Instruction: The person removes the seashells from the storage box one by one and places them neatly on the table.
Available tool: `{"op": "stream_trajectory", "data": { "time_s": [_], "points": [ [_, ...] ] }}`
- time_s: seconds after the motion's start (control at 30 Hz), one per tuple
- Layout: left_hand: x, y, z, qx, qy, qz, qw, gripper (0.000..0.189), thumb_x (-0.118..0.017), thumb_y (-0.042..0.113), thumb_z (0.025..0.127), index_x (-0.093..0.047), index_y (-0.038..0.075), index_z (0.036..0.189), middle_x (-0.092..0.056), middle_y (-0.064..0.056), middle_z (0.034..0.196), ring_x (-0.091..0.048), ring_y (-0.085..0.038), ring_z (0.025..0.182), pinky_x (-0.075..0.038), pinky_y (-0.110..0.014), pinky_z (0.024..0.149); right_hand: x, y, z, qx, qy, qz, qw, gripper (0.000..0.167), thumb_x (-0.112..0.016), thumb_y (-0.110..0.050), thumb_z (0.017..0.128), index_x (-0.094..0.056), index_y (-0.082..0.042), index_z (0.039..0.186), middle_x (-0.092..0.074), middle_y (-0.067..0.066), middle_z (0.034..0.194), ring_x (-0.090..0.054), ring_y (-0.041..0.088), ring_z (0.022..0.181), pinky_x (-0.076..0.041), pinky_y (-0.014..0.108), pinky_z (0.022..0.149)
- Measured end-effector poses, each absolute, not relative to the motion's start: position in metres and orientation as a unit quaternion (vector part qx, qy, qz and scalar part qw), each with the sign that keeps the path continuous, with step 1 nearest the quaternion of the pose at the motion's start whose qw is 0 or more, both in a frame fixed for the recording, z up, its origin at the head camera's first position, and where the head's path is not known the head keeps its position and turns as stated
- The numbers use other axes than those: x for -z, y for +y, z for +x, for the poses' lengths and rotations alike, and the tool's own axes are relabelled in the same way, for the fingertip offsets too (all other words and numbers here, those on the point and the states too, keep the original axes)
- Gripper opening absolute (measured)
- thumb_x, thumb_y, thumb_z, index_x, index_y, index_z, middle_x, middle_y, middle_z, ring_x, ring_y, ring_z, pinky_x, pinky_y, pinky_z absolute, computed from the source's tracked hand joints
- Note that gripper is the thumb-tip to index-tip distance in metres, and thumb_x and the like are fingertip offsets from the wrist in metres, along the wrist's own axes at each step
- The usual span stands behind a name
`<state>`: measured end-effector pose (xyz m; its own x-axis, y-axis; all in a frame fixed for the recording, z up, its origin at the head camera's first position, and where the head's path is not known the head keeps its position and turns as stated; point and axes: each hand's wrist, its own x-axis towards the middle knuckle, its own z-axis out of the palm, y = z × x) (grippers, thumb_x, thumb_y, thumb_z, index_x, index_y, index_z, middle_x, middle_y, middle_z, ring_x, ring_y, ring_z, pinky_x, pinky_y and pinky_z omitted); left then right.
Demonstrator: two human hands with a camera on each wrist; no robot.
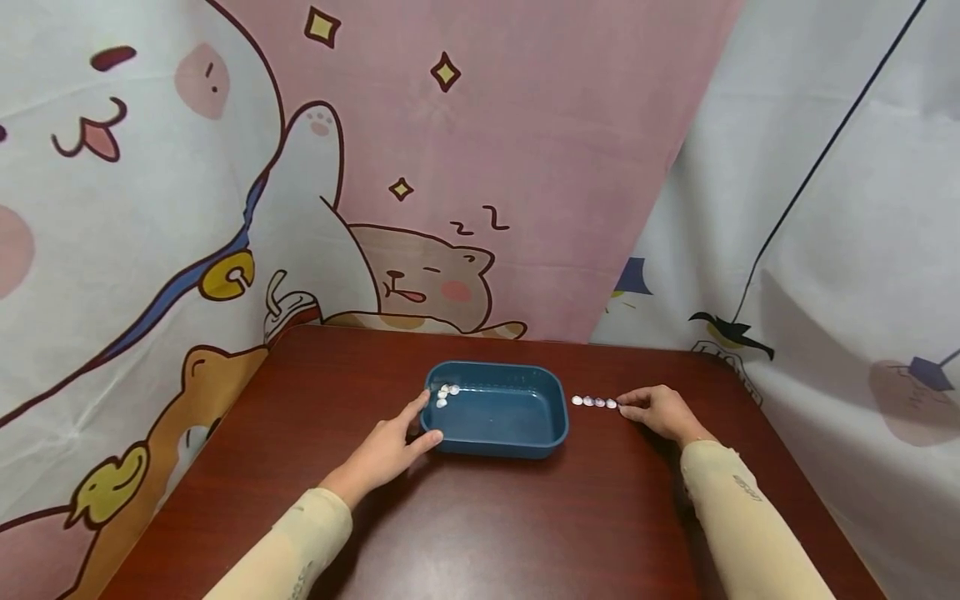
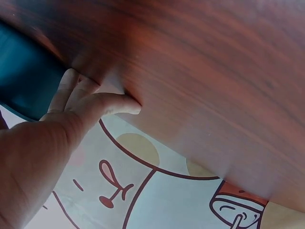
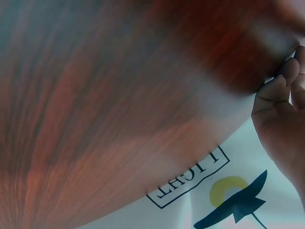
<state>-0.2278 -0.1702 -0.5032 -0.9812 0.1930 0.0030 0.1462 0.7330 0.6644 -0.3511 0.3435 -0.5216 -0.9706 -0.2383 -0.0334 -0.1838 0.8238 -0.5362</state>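
Observation:
A blue rectangular plastic basin (image 1: 495, 450) stands on the table, with several small whitish shells (image 1: 442, 395) in its left end. My left hand (image 1: 386, 450) is at the basin's left side, fingers extended and thumb spread, the fingertips touching the rim. To the right of the basin, several similar shells (image 1: 588, 402) lie in a straight row. At the right end of that row, my right hand (image 1: 662, 412) brings thumb and forefinger together, pinching what looks like another small shell that the fingertips mostly hide. In the right wrist view, the curled fingers (image 3: 279, 90) cover whatever they hold.
The dark red wooden table (image 1: 480, 525) has its far edge against a cartoon-printed cloth (image 1: 540, 167). More of this cloth hangs along the left and right sides.

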Motion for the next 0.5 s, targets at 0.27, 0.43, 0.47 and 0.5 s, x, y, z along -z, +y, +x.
{"op": "stream_trajectory", "data": {
  "time_s": [0.27,0.43,0.47,0.5],
  "points": [
    [0.5021,-0.1706,-0.2265,-0.355,0.929,0.095,0.034,0.085,-0.066,0.058,0.102,-0.029,0.023,0.171,-0.073,-0.014,0.136,-0.072,-0.026,0.12,-0.055,-0.054,0.107,0.5203,0.3416,-0.3523,0.274,0.954,-0.104,0.057,0.026,-0.077,-0.021,0.1,-0.081,-0.009,0.123,-0.073,0.024,0.131,-0.065,0.041,0.121,-0.053,0.061,0.103],
    [0.5022,-0.1707,-0.2258,-0.359,0.928,0.095,0.034,0.085,-0.065,0.058,0.103,-0.029,0.023,0.171,-0.072,-0.015,0.138,-0.071,-0.029,0.124,-0.054,-0.055,0.108,0.52,0.3417,-0.3533,0.27,0.956,-0.099,0.055,0.027,-0.076,-0.021,0.1,-0.08,-0.009,0.124,-0.073,0.023,0.131,-0.065,0.04,0.12,-0.053,0.061,0.103],
    [0.5022,-0.1707,-0.2257,-0.36,0.928,0.095,0.034,0.085,-0.065,0.057,0.103,-0.029,0.023,0.171,-0.072,-0.015,0.138,-0.071,-0.029,0.125,-0.054,-0.055,0.109,0.5204,0.3417,-0.3538,0.27,0.956,-0.099,0.056,0.028,-0.076,-0.021,0.101,-0.08,-0.009,0.125,-0.073,0.023,0.131,-0.065,0.04,0.119,-0.052,0.061,0.102],
    [0.5022,-0.1706,-0.2256,-0.36,0.927,0.095,0.034,0.085,-0.065,0.057,0.103,-0.029,0.022,0.171,-0.072,-0.015,0.138,-0.071,-0.029,0.124,-0.054,-0.055,0.109,0.5205,0.3415,-0.3541,0.27,0.956,-0.098,0.057,0.029,-0.076,-0.022,0.101,-0.079,-0.009,0.126,-0.073,0.022,0.132,-0.065,0.04,0.12,-0.052,0.061,0.103]
  ]
}}
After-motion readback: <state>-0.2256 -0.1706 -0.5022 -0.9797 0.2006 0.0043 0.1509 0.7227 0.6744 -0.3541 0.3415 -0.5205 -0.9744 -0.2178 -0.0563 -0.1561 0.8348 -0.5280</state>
